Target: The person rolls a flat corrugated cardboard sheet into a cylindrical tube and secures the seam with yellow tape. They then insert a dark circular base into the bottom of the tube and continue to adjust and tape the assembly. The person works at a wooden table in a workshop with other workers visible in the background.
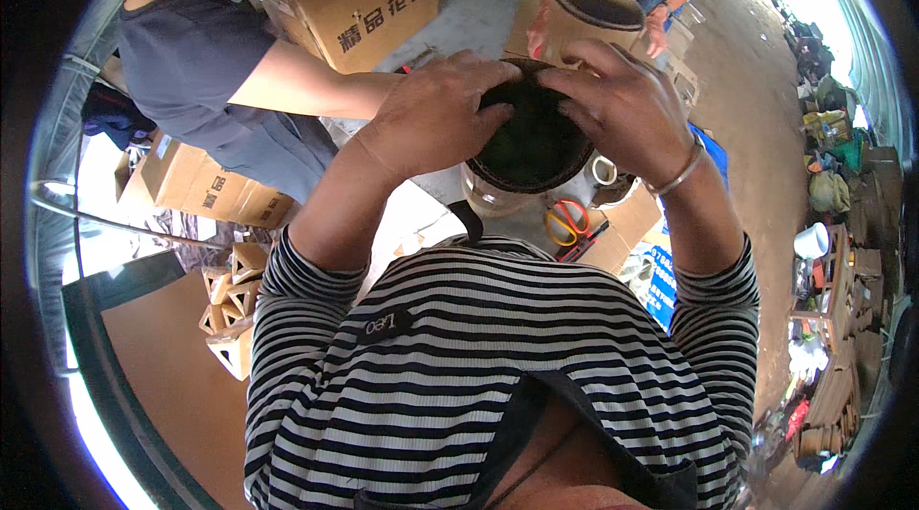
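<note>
A round, open-topped container with a dark inside and dark rim stands upright in front of me. My left hand curls over its left rim, thumb reaching inside. On the opposite side, my right hand grips the rim, its fingers bent inward over the edge. Both sets of fingertips nearly meet at the far rim. What lies deep inside the container is too dark to make out. Scissors with yellow and red handles lie close to its near right side, beside a slim red and black tool.
Across from me a person handles a similar brown container. At left another person's arm reaches in behind my left hand. A large cardboard box stands at the back. A white ring and cardboard lie at right.
</note>
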`<control>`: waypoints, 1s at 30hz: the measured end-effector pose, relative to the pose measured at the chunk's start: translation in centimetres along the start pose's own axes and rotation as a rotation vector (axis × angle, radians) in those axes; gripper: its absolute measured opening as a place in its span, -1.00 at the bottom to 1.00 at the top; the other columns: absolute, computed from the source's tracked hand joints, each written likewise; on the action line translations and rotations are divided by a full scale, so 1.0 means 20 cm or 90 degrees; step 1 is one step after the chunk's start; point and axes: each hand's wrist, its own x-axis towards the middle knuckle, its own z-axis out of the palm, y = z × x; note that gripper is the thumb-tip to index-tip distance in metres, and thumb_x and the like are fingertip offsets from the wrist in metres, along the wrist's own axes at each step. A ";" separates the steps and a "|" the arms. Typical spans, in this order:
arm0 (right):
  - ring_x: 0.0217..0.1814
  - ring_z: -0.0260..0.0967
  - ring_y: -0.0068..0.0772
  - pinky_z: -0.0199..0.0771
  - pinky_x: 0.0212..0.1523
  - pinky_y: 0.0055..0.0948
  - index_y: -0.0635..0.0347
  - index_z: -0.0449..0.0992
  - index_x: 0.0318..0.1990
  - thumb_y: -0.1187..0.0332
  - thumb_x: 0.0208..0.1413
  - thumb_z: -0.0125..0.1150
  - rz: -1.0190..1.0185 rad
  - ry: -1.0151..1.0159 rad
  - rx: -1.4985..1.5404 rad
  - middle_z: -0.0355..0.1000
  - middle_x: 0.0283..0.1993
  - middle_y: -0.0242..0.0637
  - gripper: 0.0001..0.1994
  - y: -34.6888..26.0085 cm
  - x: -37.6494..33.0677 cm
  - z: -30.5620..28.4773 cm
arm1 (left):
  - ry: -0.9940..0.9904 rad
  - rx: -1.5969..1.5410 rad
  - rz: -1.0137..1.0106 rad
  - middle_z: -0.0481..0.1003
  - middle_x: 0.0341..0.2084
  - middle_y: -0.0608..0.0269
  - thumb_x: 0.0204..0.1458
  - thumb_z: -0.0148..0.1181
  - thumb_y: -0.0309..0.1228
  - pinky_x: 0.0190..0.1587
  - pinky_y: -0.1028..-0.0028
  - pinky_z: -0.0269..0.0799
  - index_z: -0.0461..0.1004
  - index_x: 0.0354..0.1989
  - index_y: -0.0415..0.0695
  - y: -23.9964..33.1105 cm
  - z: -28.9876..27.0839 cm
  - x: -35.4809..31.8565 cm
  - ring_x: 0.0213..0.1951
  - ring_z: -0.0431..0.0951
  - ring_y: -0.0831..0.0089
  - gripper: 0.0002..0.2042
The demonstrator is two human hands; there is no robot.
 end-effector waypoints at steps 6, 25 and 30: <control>-0.16 0.53 -0.21 0.57 -0.27 -0.24 -0.05 0.57 -0.13 0.36 -0.06 0.26 -0.068 -0.129 -0.185 0.47 -0.21 -0.32 -0.73 -0.01 0.10 -0.01 | -0.057 0.067 -0.036 0.49 -0.12 -0.01 0.09 0.26 -0.24 0.05 0.17 0.44 0.45 0.16 -0.02 -0.01 -0.02 0.01 -0.01 0.51 0.02 -0.56; -0.13 0.51 -0.09 0.57 -0.17 -0.18 0.02 0.56 -0.19 0.35 -0.02 0.31 0.061 0.018 0.071 0.47 -0.14 -0.28 -0.80 0.00 -0.02 -0.02 | -0.226 0.013 0.024 0.43 0.13 -0.02 0.01 0.26 -0.25 0.17 0.18 0.39 0.48 0.09 -0.19 -0.02 -0.03 0.07 0.11 0.47 0.01 -0.53; -0.04 0.50 -0.15 0.57 -0.08 -0.22 0.00 0.59 -0.16 0.31 -0.04 0.35 0.084 -0.013 -0.044 0.48 -0.07 -0.32 -0.76 -0.08 -0.09 -0.07 | -0.244 0.036 -0.013 0.44 0.11 -0.04 0.04 0.21 -0.15 0.16 0.17 0.40 0.52 0.03 -0.20 0.04 -0.05 0.07 0.09 0.48 0.01 -0.55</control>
